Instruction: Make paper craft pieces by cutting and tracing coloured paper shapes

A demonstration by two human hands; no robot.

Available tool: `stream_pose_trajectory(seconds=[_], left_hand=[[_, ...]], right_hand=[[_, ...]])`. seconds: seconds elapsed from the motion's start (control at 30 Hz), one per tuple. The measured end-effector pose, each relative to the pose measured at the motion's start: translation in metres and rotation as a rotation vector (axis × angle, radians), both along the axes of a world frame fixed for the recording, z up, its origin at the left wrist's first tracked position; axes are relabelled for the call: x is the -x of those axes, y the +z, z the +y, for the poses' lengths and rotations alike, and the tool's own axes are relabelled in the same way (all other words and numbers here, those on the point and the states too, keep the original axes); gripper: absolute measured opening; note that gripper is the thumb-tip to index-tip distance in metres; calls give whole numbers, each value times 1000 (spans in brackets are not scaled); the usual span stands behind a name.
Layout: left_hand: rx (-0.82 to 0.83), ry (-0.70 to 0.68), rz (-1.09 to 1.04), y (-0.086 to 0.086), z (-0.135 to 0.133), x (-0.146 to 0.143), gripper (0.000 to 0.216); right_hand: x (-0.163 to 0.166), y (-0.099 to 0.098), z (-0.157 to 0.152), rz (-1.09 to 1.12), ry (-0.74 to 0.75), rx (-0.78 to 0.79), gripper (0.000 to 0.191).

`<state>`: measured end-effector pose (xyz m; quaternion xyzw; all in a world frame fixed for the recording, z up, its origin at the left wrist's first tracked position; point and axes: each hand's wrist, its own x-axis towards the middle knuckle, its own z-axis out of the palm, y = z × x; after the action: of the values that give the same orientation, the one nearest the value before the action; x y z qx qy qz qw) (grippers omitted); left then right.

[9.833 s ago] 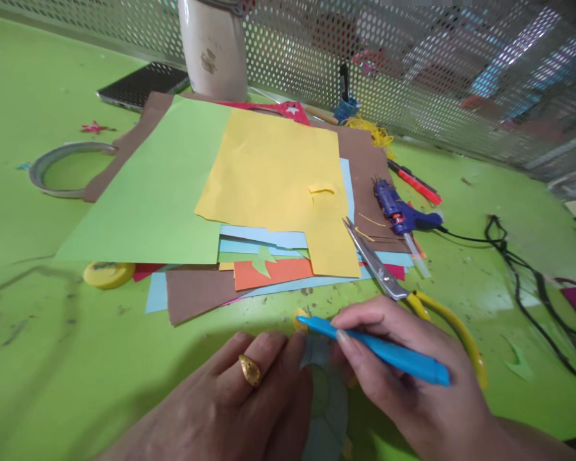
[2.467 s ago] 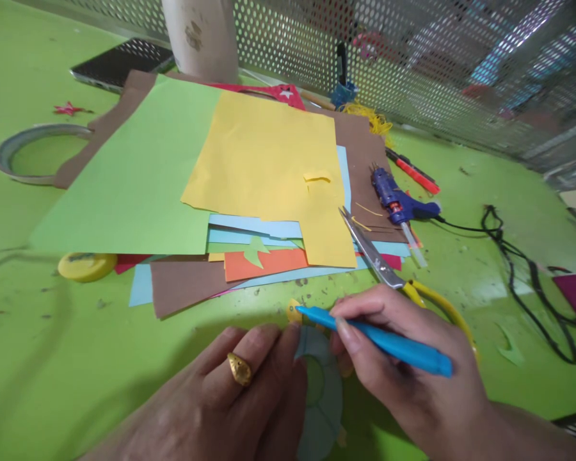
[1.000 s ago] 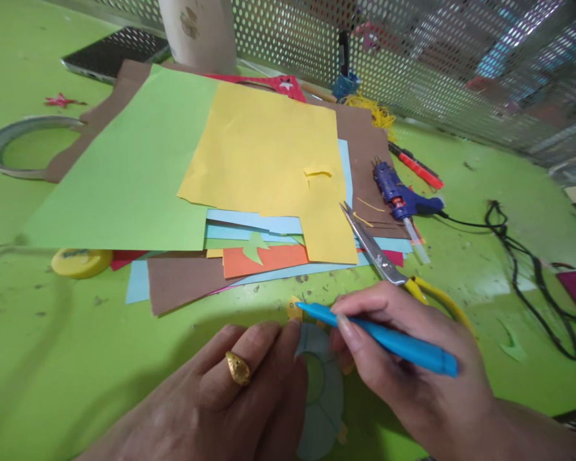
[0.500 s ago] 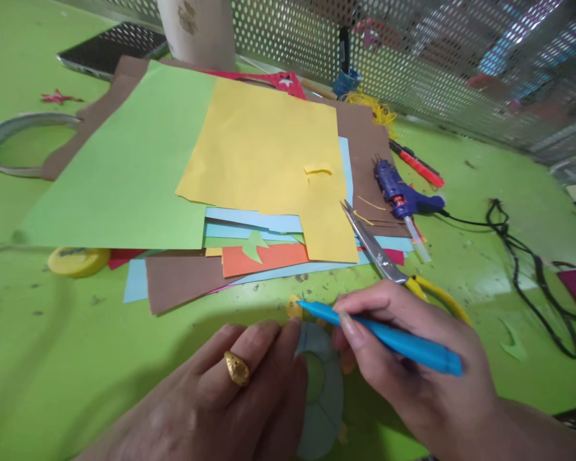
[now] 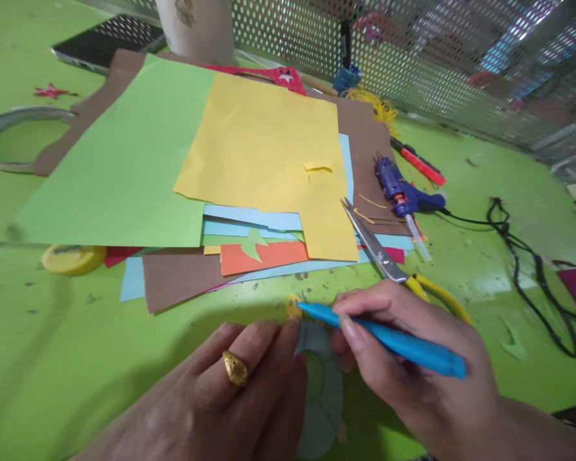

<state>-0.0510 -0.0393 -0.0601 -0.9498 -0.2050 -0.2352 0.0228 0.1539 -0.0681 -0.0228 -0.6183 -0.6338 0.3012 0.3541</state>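
Head view: right hand [image 5: 408, 358] grasping blue pen [image 5: 398, 341], pinched between thumb and fingers, tip pointing left. Tip is at the right side of the yellow tab [image 5: 293, 306]; whether it touches, can't tell. Tab has a small dark ring mark, sits at the top of the cutout [image 5: 325, 390], which is pale blue with drawn lines and a round green middle. Cutout is between the hands, low in view; its left part is hidden by the left hand [image 5: 249, 384]. That hand has fingers bunched, tips at the tab's lower edge; pinching or only pressing, can't tell. Gold ring [image 5: 235, 369] on one finger.

Scissors [image 5: 377, 250] just beyond right hand, yellow handles partly behind it, blade tips over the edge of the yellow sheet [image 5: 264, 141]. Yellow sheet overlaps green sheet [image 5: 120, 160], both atop a stack of coloured paper. Glue gun [image 5: 400, 192] right of scissors, nose over brown sheet [image 5: 365, 147], black cord [image 5: 532, 275] looped at right. Yellow lid [image 5: 74, 260] partly under green sheet's near edge. All on a green table [image 5: 125, 358].
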Motion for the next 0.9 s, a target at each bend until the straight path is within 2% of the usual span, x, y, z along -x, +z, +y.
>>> stream_pose_trajectory(seconds=[0.1, 0.23, 0.33, 0.47, 0.67, 0.9], left_hand=[[4, -15, -9, 1, -1, -1, 28], [23, 41, -11, -1, -2, 0, 30], [-19, -8, -9, -1, -2, 1, 28], [48, 63, -36, 0, -3, -1, 27], [-27, -53, 17, 4, 4, -1, 27], [-50, -48, 42, 4, 6, -1, 30]], right_hand=[[1, 1, 0, 1, -1, 13, 11], [1, 0, 0, 4, -9, 23, 9], [1, 0, 0, -5, -5, 24, 10], [0, 1, 0, -6, 4, 27, 10], [-1, 3, 2, 9, -10, 53, 5], [0, 5, 3, -7, -18, 38, 6]])
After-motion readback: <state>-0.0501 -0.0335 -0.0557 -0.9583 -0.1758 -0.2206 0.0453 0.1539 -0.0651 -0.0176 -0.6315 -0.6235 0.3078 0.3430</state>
